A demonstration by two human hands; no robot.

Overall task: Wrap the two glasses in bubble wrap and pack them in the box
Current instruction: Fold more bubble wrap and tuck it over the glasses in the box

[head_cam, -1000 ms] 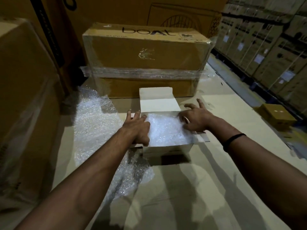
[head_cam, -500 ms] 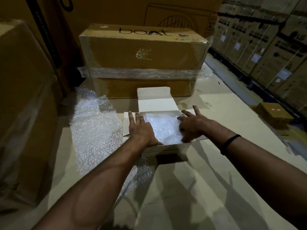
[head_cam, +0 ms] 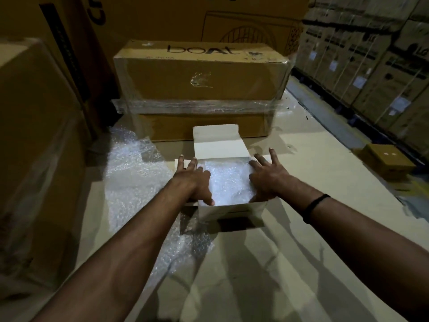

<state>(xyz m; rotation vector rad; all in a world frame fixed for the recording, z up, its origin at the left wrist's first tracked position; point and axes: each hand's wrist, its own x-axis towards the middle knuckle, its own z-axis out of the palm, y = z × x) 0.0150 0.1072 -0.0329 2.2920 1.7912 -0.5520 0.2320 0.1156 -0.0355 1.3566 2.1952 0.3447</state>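
A small white box [head_cam: 232, 211] stands open on the cardboard surface, its lid flap [head_cam: 219, 141] raised at the back. Bubble wrap [head_cam: 228, 182] fills its top; no glass shows through it. My left hand [head_cam: 193, 182] lies flat over the box's left edge and side flap, fingers straight, thumb on the wrap near the front. On the right edge my right hand [head_cam: 267, 177] rests with fingers spread, its palm against the wrap.
A loose sheet of bubble wrap [head_cam: 132, 180] spreads left of the box and under its front corner. A large taped carton [head_cam: 202, 89] stands right behind. Tall cartons [head_cam: 34, 147] wall the left. A small brown box [head_cam: 390, 159] sits low at the right.
Both hands have slid toward the box's near side and now lie flatter on the side edges and wrap. The left side flap now shows under my left fingers.
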